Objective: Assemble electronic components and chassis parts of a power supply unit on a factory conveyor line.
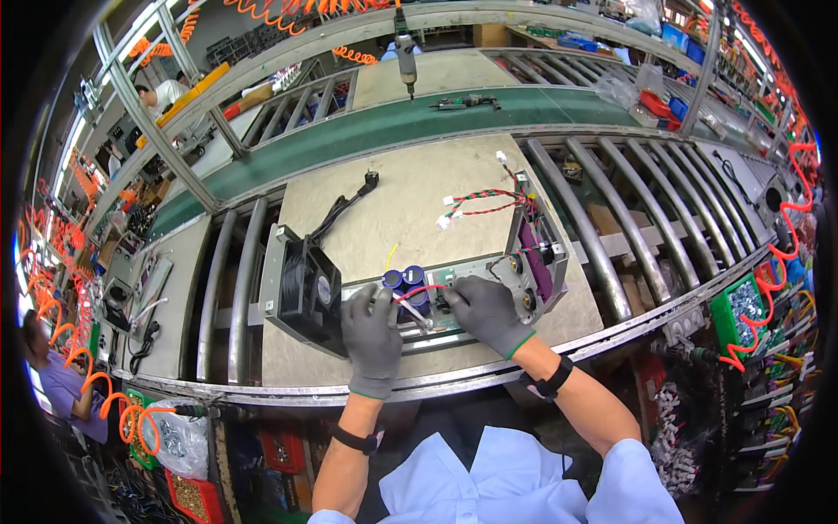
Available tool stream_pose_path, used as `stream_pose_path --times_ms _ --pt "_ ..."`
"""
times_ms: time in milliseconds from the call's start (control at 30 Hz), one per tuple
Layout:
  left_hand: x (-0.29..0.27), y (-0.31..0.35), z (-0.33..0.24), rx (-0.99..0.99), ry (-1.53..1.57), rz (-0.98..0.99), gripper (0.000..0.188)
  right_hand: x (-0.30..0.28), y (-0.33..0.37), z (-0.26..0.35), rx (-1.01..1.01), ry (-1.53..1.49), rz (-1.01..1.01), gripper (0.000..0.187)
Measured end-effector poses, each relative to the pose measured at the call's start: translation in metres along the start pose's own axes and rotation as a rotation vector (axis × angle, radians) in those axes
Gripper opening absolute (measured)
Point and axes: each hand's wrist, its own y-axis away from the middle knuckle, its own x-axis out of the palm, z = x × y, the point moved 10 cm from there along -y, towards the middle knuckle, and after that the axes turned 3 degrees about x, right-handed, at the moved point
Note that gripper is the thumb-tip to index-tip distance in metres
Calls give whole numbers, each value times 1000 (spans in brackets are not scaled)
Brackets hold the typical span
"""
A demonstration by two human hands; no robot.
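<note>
Fan (307,293) was already in the metal case (534,262). Left hand (371,336) pinched a red wire (417,291) by the capacitors (404,281); right hand (485,313) pressed closed beside it, so wiring looked unfinished.

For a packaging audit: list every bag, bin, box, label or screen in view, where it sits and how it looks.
Clear bag: lower left under the bench, bulging, holds small metal parts.
Green bin: right edge of the bench, square, full of silvery screws.
Red bins: below the bench, left of the left hand, low and rectangular.
Blue bins: far top right, rectangular.
Cardboard box: top centre, brown.
No screens; any labels are too small to tell.
</note>
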Motion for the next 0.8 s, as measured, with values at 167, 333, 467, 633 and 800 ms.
stream_pose_path --times_ms 167,333,467,633,800 --pt "18 14 18 -93 131 55 31 -23 42 11 -59 -93 -57 18" --pt "31 31 17 -25 70 132 41 -61 170 16 -269 49 -59 15" --pt "40 20 23 -29 166 144 37 -99 261 -91 122 39 -183 11" --pt "76 16 81 -495 651 175 23 -160 442 -289 1093 176 -181 23" --pt "76 14 84 -471 653 167 22 -260 545 -371 1479 459 -475 35"
